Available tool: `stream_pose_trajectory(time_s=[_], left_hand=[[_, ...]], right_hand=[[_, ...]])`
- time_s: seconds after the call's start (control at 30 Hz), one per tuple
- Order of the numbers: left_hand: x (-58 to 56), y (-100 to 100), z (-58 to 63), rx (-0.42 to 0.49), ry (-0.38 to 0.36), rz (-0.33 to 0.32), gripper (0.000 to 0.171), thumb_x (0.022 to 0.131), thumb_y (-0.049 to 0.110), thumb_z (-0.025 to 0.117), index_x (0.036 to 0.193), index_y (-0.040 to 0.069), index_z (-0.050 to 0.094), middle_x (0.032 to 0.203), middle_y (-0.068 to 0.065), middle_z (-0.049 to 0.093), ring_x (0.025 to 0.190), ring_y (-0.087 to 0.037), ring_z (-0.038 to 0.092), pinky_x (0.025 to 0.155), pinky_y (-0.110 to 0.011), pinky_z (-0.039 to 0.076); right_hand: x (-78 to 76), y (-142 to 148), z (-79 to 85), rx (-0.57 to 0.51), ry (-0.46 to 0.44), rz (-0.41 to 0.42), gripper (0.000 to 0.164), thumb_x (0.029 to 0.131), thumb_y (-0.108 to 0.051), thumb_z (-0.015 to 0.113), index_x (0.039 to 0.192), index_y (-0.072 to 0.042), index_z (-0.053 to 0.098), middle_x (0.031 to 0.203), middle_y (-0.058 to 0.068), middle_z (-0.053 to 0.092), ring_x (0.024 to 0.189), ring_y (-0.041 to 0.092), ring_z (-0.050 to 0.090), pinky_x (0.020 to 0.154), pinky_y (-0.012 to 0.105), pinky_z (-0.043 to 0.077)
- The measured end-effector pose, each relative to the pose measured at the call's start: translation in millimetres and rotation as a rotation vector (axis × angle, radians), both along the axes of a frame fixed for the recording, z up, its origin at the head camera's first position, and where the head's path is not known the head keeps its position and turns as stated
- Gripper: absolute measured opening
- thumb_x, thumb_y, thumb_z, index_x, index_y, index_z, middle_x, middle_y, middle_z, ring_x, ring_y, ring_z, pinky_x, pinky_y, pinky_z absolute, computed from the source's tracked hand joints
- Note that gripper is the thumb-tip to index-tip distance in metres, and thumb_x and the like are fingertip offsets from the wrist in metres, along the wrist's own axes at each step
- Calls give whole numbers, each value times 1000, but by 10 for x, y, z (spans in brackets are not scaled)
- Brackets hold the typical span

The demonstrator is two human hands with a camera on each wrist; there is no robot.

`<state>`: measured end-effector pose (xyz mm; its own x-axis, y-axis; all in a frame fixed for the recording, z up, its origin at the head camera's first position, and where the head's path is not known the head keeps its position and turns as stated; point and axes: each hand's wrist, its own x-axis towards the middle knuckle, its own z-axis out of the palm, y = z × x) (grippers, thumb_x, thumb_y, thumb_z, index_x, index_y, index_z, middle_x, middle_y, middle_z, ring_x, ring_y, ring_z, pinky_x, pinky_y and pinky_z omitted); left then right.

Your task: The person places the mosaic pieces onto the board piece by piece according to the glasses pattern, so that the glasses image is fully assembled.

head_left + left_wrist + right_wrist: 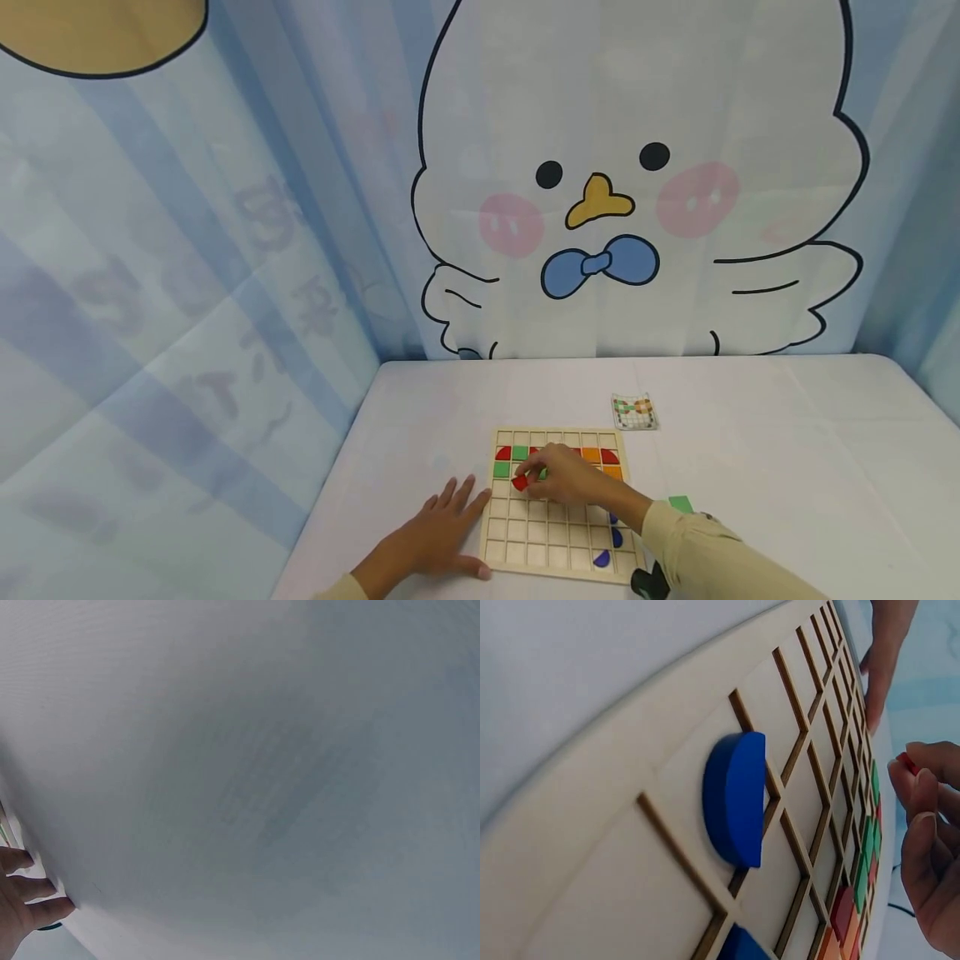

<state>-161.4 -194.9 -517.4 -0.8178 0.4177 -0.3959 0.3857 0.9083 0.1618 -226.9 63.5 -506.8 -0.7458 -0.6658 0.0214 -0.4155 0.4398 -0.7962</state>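
Observation:
A wooden grid board (pixel 525 531) lies on the white table, with red, green and orange pieces set in its upper rows. My right hand (pixel 561 475) reaches over it and pinches a small red piece (pixel 520 482) between thumb and fingers. In the right wrist view, just a sliver of that red piece (pixel 908 763) shows at the fingertips. My left hand (pixel 442 532) rests on the table with fingers spread, its fingertips at the board's left edge. A blue half-round piece (pixel 735 799) lies across a grid line, and more blue pieces (pixel 617 537) are near the board's right side.
Behind the board's upper right corner lies a small pattern card (pixel 634 412). A green piece (pixel 681 503) is on the table right of the board, partly behind the right sleeve (pixel 720 546). A dark object (pixel 649 582) sits by the lower right corner. Printed curtains stand behind.

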Motion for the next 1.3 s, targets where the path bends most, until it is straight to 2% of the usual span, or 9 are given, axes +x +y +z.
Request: stream_pose_trajectory(time_s=[0.13, 0.43, 0.63, 1.03, 1.3], left_hand=[[0, -9, 3, 3, -2, -3, 108, 74, 83, 60, 161, 32, 22, 169, -10, 17, 153, -42, 19, 114, -64, 33], [10, -35, -10, 15, 3, -19, 107, 75, 82, 60, 161, 31, 21, 169, -12, 17, 153, -43, 19, 113, -64, 33], [23, -39, 1, 20, 15, -24, 107, 76, 81, 61, 161, 30, 21, 169, -12, 17, 153, -43, 19, 113, -64, 33], [35, -39, 29, 30, 40, -47, 106, 77, 79, 61, 161, 29, 21, 168, -13, 17, 152, -44, 19, 113, -64, 34], [21, -32, -12, 16, 31, -42, 107, 76, 82, 59, 161, 30, 22, 169, -11, 18, 153, -43, 20, 113, -63, 34]], right_hand=[[11, -108, -48, 5, 32, -12, 24, 85, -5, 74, 109, -4, 76, 79, -7, 67, 67, 4, 53, 59, 18, 46], [54, -275, -149, 68, 56, -94, 20, 84, -11, 79, 103, -9, 76, 76, -12, 61, 69, 3, 52, 64, 20, 46], [58, -330, -182, 76, 78, -118, 21, 83, -14, 81, 103, -8, 75, 73, -11, 60, 65, 3, 52, 62, 20, 45], [51, -391, -196, 78, 111, -169, 16, 80, -17, 82, 94, -13, 75, 73, -10, 61, 63, 4, 52, 56, 23, 43], [64, -405, -176, 107, 114, -190, 12, 82, -18, 81, 92, -13, 75, 76, -8, 63, 66, 5, 53, 58, 23, 45]])
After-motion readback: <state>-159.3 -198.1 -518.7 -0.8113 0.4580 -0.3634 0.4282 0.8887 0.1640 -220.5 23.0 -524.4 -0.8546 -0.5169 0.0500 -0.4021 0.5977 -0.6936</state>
